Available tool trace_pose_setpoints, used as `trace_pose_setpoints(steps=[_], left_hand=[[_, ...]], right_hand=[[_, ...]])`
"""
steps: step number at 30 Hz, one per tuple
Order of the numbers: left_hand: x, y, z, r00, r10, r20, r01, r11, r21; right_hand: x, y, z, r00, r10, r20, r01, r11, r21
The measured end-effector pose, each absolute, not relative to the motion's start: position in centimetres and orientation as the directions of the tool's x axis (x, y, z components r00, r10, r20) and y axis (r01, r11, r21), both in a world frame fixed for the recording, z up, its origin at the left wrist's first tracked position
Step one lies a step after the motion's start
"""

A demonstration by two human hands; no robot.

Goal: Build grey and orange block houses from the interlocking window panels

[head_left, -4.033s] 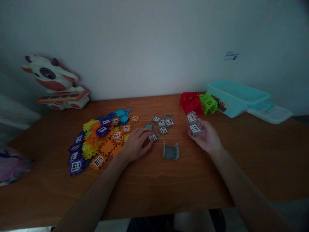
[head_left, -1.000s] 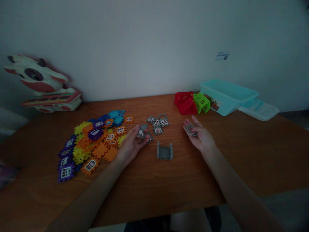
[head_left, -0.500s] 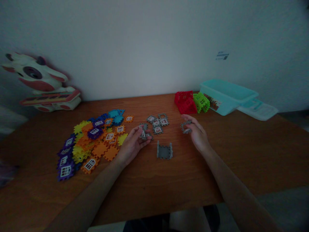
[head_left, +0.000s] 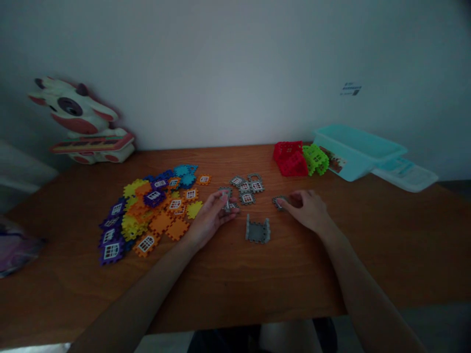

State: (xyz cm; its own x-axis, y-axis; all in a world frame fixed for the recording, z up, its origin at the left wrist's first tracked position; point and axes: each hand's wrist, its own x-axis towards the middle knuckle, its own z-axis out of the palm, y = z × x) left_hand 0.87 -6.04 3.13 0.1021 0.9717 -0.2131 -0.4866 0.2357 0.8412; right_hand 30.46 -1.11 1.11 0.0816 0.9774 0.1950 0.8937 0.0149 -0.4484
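Note:
My left hand (head_left: 209, 218) is over the table's middle, its fingertips pinching a small grey window tile (head_left: 230, 206) just beside the loose grey tiles (head_left: 246, 187). My right hand (head_left: 305, 211) faces palm down, its fingers on a grey tile frame (head_left: 279, 202) low at the tabletop. Between the hands stands a grey three-sided tile assembly (head_left: 257, 231), touching neither hand. To the left of my left hand lies a heap of orange, purple, yellow and blue window tiles (head_left: 147, 211).
A red tile house (head_left: 290, 159) and a green one (head_left: 315, 159) stand at the back right of the wooden table (head_left: 228, 284). Behind them are a teal plastic box (head_left: 353, 152) and its lid (head_left: 405, 175). A cow-shaped toy (head_left: 81, 122) leans against the wall at back left.
My right hand has turned palm down and lowered the grey frame to the tabletop. My left hand stays at the grey tile. The view has shifted slightly.

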Motion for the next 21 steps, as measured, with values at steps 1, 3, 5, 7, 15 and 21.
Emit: trace_pose_setpoints(steps=[1, 3, 5, 7, 15, 21], left_hand=[[0.9, -6.1, 3.1, 0.096, 0.973, -0.212, -0.487, 0.231, 0.842], [0.9, -6.1, 3.2, 0.081, 0.976, -0.203, -0.482, 0.216, 0.849], [1.0, -6.2, 3.2, 0.081, 0.979, -0.188, -0.474, 0.203, 0.857], [1.0, -6.2, 3.1, 0.097, 0.981, -0.17, -0.475, 0.195, 0.858], [0.7, -6.0, 1.6, 0.159, 0.986, -0.047, -0.423, 0.111, 0.899], [0.5, -6.6, 1.7, 0.243, 0.959, 0.148, -0.278, -0.077, 0.957]], right_hand=[[30.5, -1.1, 1.0, 0.055, 0.981, 0.187, 0.888, 0.038, -0.457], [30.3, -1.1, 0.9, 0.009, 0.987, 0.164, 0.861, 0.075, -0.503], [30.1, -1.2, 0.7, -0.022, 0.991, 0.135, 0.802, 0.098, -0.589], [29.9, -1.3, 0.8, -0.03, 0.993, 0.111, 0.727, 0.097, -0.679], [28.9, -1.4, 0.8, -0.015, 0.995, 0.094, 0.516, 0.089, -0.852], [27.8, -1.9, 1.7, -0.096, 0.993, 0.074, 0.359, 0.104, -0.928]])
